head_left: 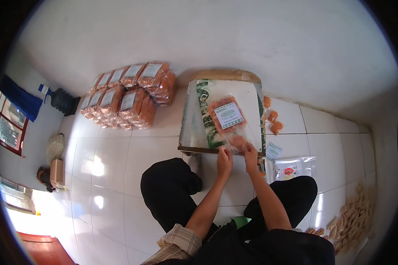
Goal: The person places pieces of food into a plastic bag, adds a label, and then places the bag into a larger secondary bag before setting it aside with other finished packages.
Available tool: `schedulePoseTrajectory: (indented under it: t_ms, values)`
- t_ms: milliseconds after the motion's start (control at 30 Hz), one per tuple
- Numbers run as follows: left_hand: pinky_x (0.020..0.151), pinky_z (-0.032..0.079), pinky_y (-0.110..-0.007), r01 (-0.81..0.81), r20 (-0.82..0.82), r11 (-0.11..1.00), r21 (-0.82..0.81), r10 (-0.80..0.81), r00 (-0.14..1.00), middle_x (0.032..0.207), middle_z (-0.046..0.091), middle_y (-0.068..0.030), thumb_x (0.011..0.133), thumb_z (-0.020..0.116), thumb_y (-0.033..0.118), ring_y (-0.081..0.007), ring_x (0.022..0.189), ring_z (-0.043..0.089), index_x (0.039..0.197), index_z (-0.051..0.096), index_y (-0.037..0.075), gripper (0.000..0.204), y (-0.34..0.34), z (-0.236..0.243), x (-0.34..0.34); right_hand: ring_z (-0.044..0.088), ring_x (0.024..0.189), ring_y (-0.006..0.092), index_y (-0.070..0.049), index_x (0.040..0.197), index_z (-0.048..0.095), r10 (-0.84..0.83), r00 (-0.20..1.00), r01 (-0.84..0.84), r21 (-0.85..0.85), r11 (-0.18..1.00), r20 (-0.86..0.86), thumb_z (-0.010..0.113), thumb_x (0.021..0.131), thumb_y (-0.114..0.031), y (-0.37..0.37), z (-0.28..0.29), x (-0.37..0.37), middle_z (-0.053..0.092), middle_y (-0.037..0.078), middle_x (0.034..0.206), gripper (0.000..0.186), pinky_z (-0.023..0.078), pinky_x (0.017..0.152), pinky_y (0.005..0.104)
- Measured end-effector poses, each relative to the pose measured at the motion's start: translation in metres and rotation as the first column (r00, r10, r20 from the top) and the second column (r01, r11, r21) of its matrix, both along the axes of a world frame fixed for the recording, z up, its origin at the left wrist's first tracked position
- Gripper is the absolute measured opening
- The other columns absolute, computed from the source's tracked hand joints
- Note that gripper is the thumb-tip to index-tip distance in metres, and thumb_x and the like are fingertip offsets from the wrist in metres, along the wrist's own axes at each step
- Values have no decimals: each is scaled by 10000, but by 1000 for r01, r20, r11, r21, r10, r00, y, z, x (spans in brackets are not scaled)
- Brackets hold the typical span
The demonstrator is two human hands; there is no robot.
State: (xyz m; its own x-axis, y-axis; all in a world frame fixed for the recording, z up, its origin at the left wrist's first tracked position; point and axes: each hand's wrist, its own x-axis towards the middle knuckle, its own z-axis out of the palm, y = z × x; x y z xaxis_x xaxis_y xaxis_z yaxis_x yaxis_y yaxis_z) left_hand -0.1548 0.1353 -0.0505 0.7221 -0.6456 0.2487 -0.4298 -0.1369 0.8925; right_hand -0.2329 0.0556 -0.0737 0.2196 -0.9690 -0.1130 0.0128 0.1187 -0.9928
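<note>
My left hand and my right hand pinch the clear plastic end of a bag at the near edge of a low, worn table. The bag holds orange snacks under a white-and-green label, and a further orange piece shows through the plastic between my hands. More small orange pieces lie on the floor to the right of the table, with a loose label card and a pile of flat clear bags nearer me.
Stacks of filled orange packets sit at the left along the wall. A water jug, sack and cardboard box are farther left. A beige heap lies at the lower right. My bent legs are either side of my arms.
</note>
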Motion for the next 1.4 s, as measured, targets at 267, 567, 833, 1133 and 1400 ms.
schedulePoseTrajectory:
  t_ms: [267,567,833,1133,1400]
  values:
    - [573,406,-289,23,-153,969,-245,-62,986,721,438,-57,860,466,26,-145,609,464,897,370,39,104,-2,78,43,612,742,353,68,1044,537,48,859,-330,-479,814,-510,572,845,-239,-23,91,15,616,231,830,367,471,677,399]
    - [613,443,-233,195,-620,971,-141,-240,747,752,488,-23,834,500,132,-114,687,532,932,411,72,145,-26,195,118,620,756,321,-21,840,634,-24,511,-797,-484,361,-859,583,786,-160,-37,249,15,613,154,783,157,501,686,397]
    - [849,417,-324,409,-325,897,-167,-442,836,985,513,-100,712,742,314,-152,954,509,1135,323,67,644,-18,170,163,622,774,292,-56,777,664,-46,429,-840,-417,346,-902,545,781,-151,-59,266,34,637,131,773,153,488,693,384]
    - [809,410,-361,705,0,705,77,-707,707,993,517,-163,614,810,270,-261,934,522,1063,372,7,681,-32,73,161,613,753,283,-36,810,650,421,269,-926,-112,360,-866,603,776,-188,-77,284,85,639,112,785,162,479,684,381]
    - [709,439,-388,702,-15,705,102,-705,709,829,563,-175,633,781,258,-339,785,563,1005,383,1,602,-33,87,170,606,862,302,-37,858,564,173,-3,-997,16,76,-985,624,711,-219,-71,248,115,609,166,871,242,480,698,404]
